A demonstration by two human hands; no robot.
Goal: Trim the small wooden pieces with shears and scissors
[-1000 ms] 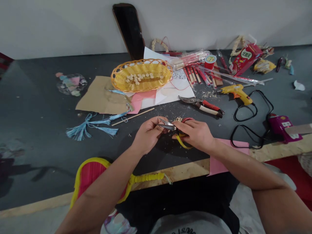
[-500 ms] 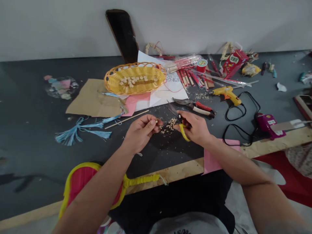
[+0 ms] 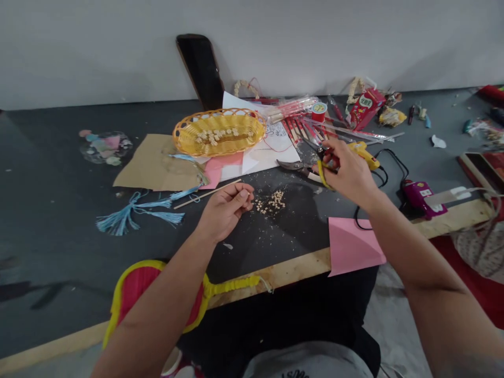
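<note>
My left hand (image 3: 229, 209) is closed in a pinch beside a scatter of small pale pieces (image 3: 276, 202) on the dark tabletop. A tiny pale bit shows at its fingertips, too small to name. My right hand (image 3: 350, 170) is raised to the right of the scatter, fingers round the yellow-handled scissors (image 3: 323, 173). Their blades point up and left. Just beneath the scissors lie pruning shears (image 3: 291, 165), partly covered by my right hand. A thin wooden stick (image 3: 185, 203) runs behind my left hand.
Behind are a yellow woven basket (image 3: 185, 139) with pale pieces, a propped phone (image 3: 200, 68) and a thread spool (image 3: 318, 112). A yellow glue gun (image 3: 364, 153) lies right, near a purple power block (image 3: 423, 198). Blue tassels (image 3: 122, 218) lie left; a red-and-yellow fan (image 3: 136, 283) sits at the front edge.
My right hand has moved up and to the right with the scissors, away from my left hand. My left hand remains pinched beside the pale pieces. The view has shifted slightly.
</note>
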